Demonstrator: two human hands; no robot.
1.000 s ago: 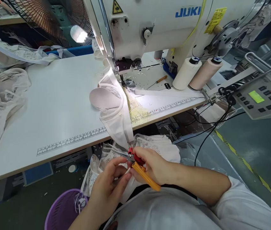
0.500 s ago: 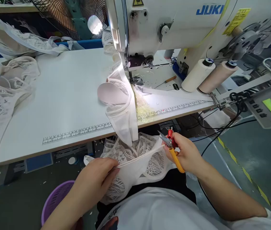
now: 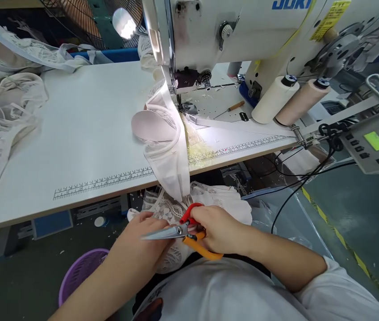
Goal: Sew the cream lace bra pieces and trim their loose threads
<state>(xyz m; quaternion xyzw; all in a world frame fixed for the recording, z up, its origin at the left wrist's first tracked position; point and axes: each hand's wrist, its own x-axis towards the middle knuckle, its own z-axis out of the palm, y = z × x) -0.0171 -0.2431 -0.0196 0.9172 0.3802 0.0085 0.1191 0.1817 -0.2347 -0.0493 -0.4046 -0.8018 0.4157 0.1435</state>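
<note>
Scissors (image 3: 179,230) with one red and one orange handle are in my right hand (image 3: 218,229), its fingers closed round the handles. Their blades point left, over my left hand (image 3: 145,243). That hand is closed on a white lace garment (image 3: 222,196) in my lap, its fingertips partly hidden behind the scissors. Above, a second white bra piece (image 3: 169,156) with a beige-pink cup lies under the sewing machine needle and hangs over the table edge, touching the lap garment.
The sewing machine (image 3: 206,40) stands on the white table (image 3: 85,129). More bras (image 3: 11,96) lie at the left. Two thread cones (image 3: 276,100), a wooden-handled tool (image 3: 234,107) and a control panel (image 3: 376,142) are at the right. A purple basket (image 3: 77,276) stands on the floor.
My right hand has moved left with the scissors, whose blades now lie over my left hand. The right part of the lap garment has been let go and lies bunched.
</note>
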